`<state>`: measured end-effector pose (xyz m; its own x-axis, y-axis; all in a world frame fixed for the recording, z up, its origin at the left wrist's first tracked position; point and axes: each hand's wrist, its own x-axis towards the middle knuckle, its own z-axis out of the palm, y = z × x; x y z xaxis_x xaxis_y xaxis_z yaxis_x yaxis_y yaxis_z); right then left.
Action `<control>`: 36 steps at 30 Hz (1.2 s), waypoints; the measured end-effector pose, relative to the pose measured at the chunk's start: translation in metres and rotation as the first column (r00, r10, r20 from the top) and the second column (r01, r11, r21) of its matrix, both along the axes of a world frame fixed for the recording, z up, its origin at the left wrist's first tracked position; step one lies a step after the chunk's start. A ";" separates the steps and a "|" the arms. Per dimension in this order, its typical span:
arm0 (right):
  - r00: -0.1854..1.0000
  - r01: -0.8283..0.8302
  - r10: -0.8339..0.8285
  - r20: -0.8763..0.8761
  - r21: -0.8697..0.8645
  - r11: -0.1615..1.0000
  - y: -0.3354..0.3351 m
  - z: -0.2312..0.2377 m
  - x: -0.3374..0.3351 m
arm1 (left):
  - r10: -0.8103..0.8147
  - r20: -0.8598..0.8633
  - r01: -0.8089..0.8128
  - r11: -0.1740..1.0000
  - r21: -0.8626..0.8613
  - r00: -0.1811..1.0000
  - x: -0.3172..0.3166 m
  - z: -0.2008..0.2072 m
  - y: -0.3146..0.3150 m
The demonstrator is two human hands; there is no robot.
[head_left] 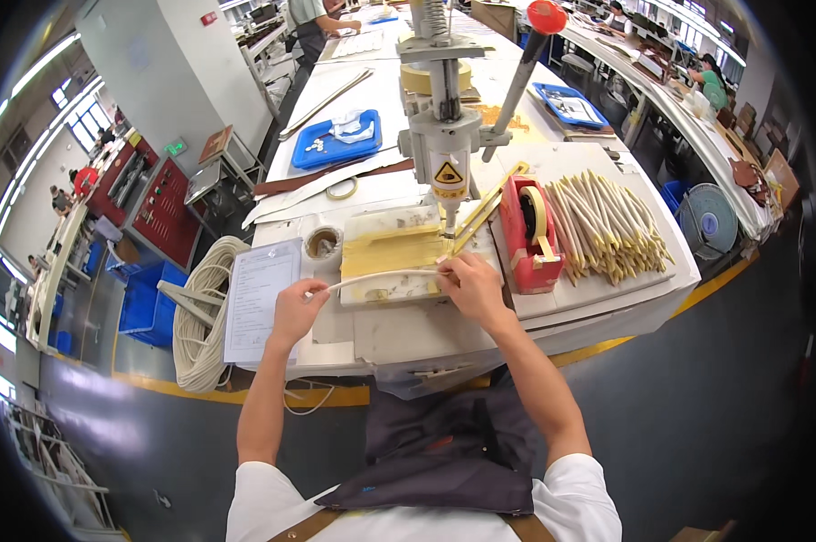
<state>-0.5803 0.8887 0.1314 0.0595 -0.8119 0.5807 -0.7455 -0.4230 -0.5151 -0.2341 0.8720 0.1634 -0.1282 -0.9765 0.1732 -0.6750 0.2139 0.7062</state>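
Note:
A short length of white cord (pixel 388 276) runs between my two hands, low over the front of the press base. Its left end is pinched in the fingers of my left hand (pixel 298 310). The fingers of my right hand (pixel 470 284) close on its other end, just below the tip of the hand press (pixel 448 172). Yellow tape covers the base plate (pixel 385 253) behind the cord. Right of my right hand stands a red tape dispenser (pixel 534 237) with a yellow roll. Beyond it lies a heap of white cord pieces (pixel 607 226) with yellow ends.
The press lever (pixel 527 68) slants up to a red knob. A tape roll (pixel 323 244), a printed sheet (pixel 262 303) and a large coil of white cord (pixel 202 316) sit at the left. Farther back is a blue tray (pixel 337 138). Other people work at distant tables.

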 end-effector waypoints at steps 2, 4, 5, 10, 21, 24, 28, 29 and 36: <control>1.000 0.010 -0.010 0.017 0.037 0.999 -0.001 0.001 0.000 | -0.018 -0.019 0.019 0.999 0.045 1.000 0.003 -0.013 -0.005; 0.999 0.007 -0.010 0.043 0.070 0.998 0.000 0.002 0.000 | -0.089 -0.045 0.088 0.996 -0.022 0.995 -0.005 -0.015 -0.003; 0.998 0.004 -0.009 0.063 0.078 0.997 0.001 0.001 0.000 | -0.123 -0.055 0.120 0.991 -0.057 0.991 -0.008 -0.015 -0.003; 0.998 -0.022 0.021 0.063 0.009 1.000 0.001 0.000 -0.002 | -0.148 0.085 0.159 0.978 -0.138 0.985 -0.006 -0.013 -0.008; 0.998 -0.017 0.018 0.062 -0.015 1.000 0.001 -0.001 0.001 | -0.183 0.248 0.254 0.920 -0.297 0.951 -0.001 -0.016 -0.015; 0.998 0.004 -0.005 0.069 0.015 1.000 0.002 0.001 0.001 | -0.185 0.259 0.258 0.922 -0.288 0.948 -0.005 -0.014 -0.016; 0.997 0.000 0.001 0.073 -0.003 1.000 0.001 0.000 0.001 | -0.170 0.304 0.261 0.922 -0.287 0.937 -0.005 -0.014 -0.017; 0.997 -0.008 0.008 0.081 -0.004 1.000 0.001 0.000 0.001 | -0.160 0.323 0.256 0.925 -0.282 0.933 -0.005 -0.014 -0.017; 0.997 0.003 -0.003 0.073 -0.001 1.000 0.000 -0.002 0.001 | -0.142 0.349 0.258 0.914 -0.313 0.926 -0.007 -0.017 -0.017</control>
